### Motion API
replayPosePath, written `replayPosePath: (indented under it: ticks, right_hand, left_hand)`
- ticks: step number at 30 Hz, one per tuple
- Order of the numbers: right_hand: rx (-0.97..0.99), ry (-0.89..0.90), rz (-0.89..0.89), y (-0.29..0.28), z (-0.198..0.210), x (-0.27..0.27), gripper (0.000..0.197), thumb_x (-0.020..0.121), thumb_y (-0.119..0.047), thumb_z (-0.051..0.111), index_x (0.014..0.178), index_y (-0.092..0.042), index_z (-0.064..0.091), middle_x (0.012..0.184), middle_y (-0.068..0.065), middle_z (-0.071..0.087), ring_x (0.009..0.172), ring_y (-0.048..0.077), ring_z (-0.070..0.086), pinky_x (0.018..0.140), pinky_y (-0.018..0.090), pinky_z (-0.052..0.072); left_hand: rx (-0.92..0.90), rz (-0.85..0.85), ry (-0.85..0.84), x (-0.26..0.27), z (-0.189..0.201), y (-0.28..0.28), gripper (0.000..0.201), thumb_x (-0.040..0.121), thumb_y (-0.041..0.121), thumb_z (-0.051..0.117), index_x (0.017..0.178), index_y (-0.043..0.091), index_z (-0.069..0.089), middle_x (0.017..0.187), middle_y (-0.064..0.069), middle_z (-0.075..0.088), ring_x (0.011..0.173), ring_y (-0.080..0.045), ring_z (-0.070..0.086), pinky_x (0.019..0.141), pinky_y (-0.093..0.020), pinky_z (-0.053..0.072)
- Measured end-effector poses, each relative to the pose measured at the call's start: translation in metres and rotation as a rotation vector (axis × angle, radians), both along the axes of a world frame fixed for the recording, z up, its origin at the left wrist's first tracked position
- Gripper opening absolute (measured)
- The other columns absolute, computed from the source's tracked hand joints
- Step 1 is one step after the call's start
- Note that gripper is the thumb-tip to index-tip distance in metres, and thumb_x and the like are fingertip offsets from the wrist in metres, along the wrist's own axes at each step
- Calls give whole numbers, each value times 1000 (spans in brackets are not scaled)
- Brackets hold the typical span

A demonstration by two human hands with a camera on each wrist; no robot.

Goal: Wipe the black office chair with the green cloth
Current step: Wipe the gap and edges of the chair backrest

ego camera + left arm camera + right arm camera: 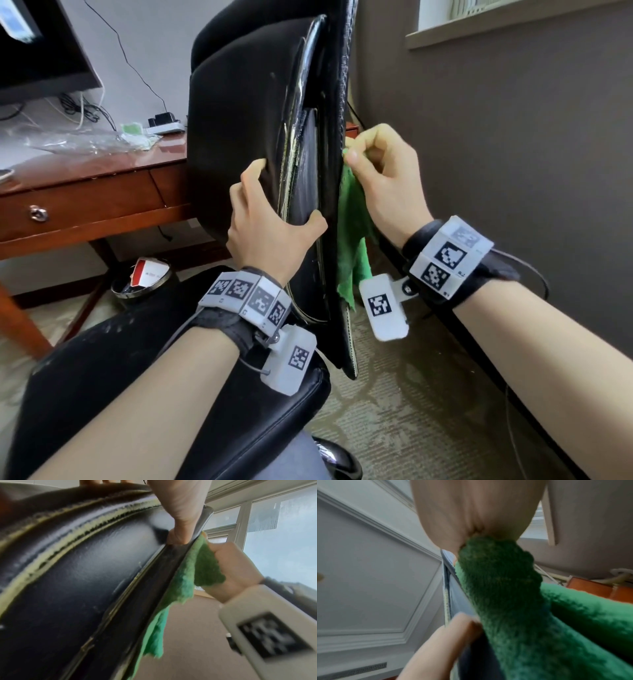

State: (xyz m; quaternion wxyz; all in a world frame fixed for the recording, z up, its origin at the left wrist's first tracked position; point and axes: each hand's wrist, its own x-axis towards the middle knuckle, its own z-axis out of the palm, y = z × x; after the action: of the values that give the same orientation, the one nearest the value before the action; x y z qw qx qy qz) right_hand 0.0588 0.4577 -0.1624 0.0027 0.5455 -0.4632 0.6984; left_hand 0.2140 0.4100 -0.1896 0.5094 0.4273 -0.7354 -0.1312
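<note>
The black office chair (246,113) stands side-on in front of me, its backrest edge (77,574) worn and glossy. My left hand (270,219) grips that edge, fingers on the front face and thumb on the side panel. My right hand (380,174) holds the green cloth (352,236) bunched in curled fingers against the rear face of the backrest. The cloth (193,572) hangs down behind the edge, and in the right wrist view the cloth (505,601) fills the middle under my palm. The seat (137,377) lies below my left forearm.
A wooden desk (89,198) with a drawer stands at the left, carrying a monitor (37,44), cables and plastic wrap. A small bin (144,277) sits under it on the carpet. A grey wall (496,154) and window sill close off the right side.
</note>
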Motion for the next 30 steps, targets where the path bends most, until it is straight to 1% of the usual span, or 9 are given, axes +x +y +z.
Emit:
replayPosePath:
  ticks: [3,6,9,15,19,23,25,28,30]
  right_hand:
    - [-89,41,-68,-4,37,-2,15,90,-13,62,80,-19,52,79,-11,58,82,11,63,90,46,53]
    - [-102,46,-115,-6,51,-2,18,90,-17,62,78,-24,50,74,-13,55,69,5,51,80,38,54]
    - [-74,22,-121,-6,39,3,19,91,-18,61,78,-25,49,74,-8,54,67,7,47,67,30,45]
    - [-57,17,-217,-2,44,12,15,90,-16,62,80,-20,50,71,-11,52,64,2,44,64,21,41]
    - [-90,-32,-255,-4,61,17,15,91,-18,61,82,-18,50,72,-12,54,65,2,48,67,21,44]
    - [-118,-93,-202,-4,35,27,15,92,-15,62,82,-13,51,74,-12,53,67,-1,47,68,19,42]
    - [-109,-119,-117,0,6,30,17,90,-9,64,80,-6,50,77,-6,53,74,4,54,73,23,45]
    - [-24,-230,14,6,-40,31,17,86,-6,70,82,-4,54,89,0,63,99,13,64,86,30,51]
    - [45,-329,40,11,-57,32,17,83,-13,74,87,-5,60,101,5,68,93,14,63,83,39,54]
  left_hand:
    - [-2,2,-4,1,0,-1,87,64,48,77,138,36,34,128,8,45,103,-24,58,79,-33,39]
    - [-2,1,-7,1,0,0,87,65,48,77,139,36,34,127,9,45,101,-22,57,79,-33,38]
    - [5,2,-8,0,-1,0,88,64,49,77,139,36,33,127,9,45,103,-22,58,80,-33,37]
    - [15,-7,-8,1,1,-1,88,64,51,78,138,37,33,127,10,44,105,-22,58,80,-33,36]
    - [7,4,-12,3,3,-1,88,64,56,77,137,39,33,126,10,46,108,-24,59,86,-41,47]
    - [-5,-1,-10,4,2,-1,87,65,57,78,138,39,34,126,11,46,108,-23,59,88,-44,49]
    - [-12,-18,-4,6,-1,-1,87,66,56,78,139,40,34,127,12,46,108,-21,59,86,-38,46]
    - [-43,-48,-22,13,-10,-1,89,70,53,76,145,40,31,135,13,44,114,-17,57,86,-32,40]
    - [-58,-75,-56,19,-21,0,94,72,50,77,150,38,25,144,11,39,122,-17,53,88,-32,39]
